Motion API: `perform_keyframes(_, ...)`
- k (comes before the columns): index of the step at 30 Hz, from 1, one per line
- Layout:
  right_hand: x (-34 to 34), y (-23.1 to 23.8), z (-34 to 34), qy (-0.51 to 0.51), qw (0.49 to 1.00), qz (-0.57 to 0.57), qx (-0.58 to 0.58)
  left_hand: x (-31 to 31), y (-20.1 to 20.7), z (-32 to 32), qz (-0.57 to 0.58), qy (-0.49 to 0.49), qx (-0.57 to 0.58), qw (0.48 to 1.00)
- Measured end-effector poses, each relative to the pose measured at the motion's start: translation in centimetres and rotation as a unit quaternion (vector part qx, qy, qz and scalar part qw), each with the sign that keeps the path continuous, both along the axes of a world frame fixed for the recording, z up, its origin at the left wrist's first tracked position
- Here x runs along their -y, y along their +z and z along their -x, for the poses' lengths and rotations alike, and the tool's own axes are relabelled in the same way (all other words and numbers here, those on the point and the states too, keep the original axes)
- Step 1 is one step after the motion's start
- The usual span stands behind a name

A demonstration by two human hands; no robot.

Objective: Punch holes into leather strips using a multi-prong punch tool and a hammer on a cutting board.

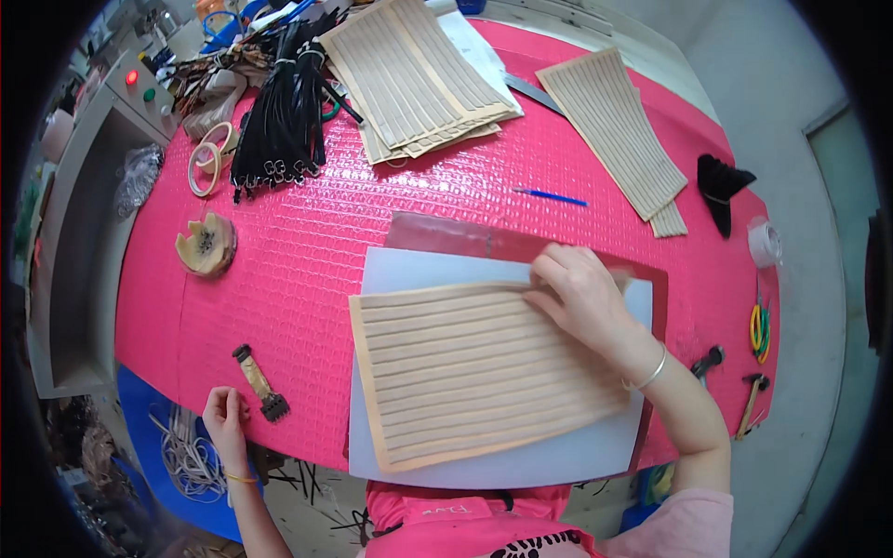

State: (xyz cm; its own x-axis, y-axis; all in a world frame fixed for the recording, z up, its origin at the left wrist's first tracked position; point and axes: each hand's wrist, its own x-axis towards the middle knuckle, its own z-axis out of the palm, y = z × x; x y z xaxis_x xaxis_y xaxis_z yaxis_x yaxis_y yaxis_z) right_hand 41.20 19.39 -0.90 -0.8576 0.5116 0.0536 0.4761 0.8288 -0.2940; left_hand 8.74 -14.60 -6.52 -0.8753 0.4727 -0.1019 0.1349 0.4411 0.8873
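Observation:
A beige sheet with long parallel strips (474, 377) lies slightly askew on a white board (428, 267) in front of me. My right hand (579, 290) is at the far edge of the sheet towards its right corner, with fingers bent and closed on that edge. Part of the corner behind the hand is blurred. My left hand (226, 416) rests at the table's near left edge, fingers curled in; whether anything is inside them is hidden. Beside it lies a dark toothed punch (258, 381) with its handle wrapped in tan tape.
Under the board is a dark red mat (442, 232). Farther off lie stacked striped sheets (409, 79), more strips (614, 130), black straps (279, 121), a blue pen (553, 197) and tape rolls (206, 166). A hammer (751, 405) sits at the right edge.

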Motion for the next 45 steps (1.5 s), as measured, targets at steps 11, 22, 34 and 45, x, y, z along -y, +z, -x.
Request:
perform_keyframes(11,-19.5,6.9,-4.3,-0.173,0.948,0.118,-0.239,-1.0,-1.8,-0.5,0.032,0.047,-0.174,0.983)
perform_keyframes(22,-26.3,-1.1,3.1,-0.215,0.953,-0.024,-0.21,-1.4,-1.1,-0.7,0.072,0.06,-0.193,0.977)
perform_keyframes(34,-15.0,-3.0,22.7,-0.076,0.991,-0.003,-0.111,-1.7,-0.1,-0.1,0.064,-0.002,-0.199,0.978)
perform_keyframes(45,5.1,9.5,-4.6,0.111,0.993,-0.021,0.019,-4.5,2.7,-0.8,0.331,-0.087,-0.207,0.916)
